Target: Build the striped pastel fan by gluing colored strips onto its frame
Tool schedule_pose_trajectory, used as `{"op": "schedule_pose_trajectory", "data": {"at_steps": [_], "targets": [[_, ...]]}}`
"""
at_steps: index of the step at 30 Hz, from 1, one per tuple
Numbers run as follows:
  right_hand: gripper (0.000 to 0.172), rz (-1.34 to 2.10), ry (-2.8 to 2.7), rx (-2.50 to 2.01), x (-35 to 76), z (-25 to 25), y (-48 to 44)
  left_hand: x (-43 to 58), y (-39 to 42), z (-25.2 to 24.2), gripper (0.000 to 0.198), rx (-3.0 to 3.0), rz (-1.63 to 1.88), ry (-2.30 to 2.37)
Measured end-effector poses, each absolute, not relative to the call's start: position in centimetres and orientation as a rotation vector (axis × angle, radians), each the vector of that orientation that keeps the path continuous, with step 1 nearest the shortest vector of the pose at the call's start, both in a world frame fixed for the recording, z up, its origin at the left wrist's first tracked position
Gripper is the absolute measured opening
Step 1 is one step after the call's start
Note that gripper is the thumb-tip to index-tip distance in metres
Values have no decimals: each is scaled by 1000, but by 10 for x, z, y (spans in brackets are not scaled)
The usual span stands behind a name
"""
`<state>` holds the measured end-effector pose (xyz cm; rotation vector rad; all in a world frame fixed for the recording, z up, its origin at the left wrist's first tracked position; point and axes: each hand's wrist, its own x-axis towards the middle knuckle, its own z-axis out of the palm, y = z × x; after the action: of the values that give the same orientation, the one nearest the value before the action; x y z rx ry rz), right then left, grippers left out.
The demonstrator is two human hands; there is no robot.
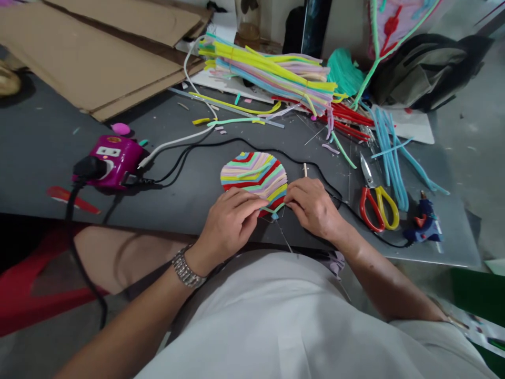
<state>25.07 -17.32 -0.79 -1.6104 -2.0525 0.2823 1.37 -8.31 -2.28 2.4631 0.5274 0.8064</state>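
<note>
Where the disc lies: a striped disc of coloured pipe cleaners [252,176] is held flat on the grey desk [47,152], towards its near edge, between both hands.
Left hand [229,223]: placed on the near left of the disc; a metal-link wristwatch [185,268] is worn at the wrist.
Right hand [313,206]: placed on the near right of the disc.
Fingers: on both hands they are pressed together; the left fingers [252,208] and right fingers [294,197] appear to pinch a pale blue pipe cleaner [273,211] at the rim.
Handling: a close pinch at the rim is judged sound, as the strand is kept taut and the stripes are kept flat.
Right of the disc: red-and-yellow scissors [379,210] and a blue glue gun [426,223] are laid on the desk.
Far side: a bundle of loose pipe cleaners [268,68] is heaped.
Left side: a magenta corded device [112,160] is placed.
</note>
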Motion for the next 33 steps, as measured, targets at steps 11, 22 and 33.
{"op": "schedule_pose_trajectory", "data": {"at_steps": [11,22,33], "targets": [[14,261,-2034,-1578,245,0,-172,22,-83,-17,4,2476,784,637],[15,298,-2013,-1541,241,2,-175,22,-88,-13,8,2321,735,598],[14,306,-1990,-1455,242,1,-178,25,-93,-12,9,2402,752,569]]}}
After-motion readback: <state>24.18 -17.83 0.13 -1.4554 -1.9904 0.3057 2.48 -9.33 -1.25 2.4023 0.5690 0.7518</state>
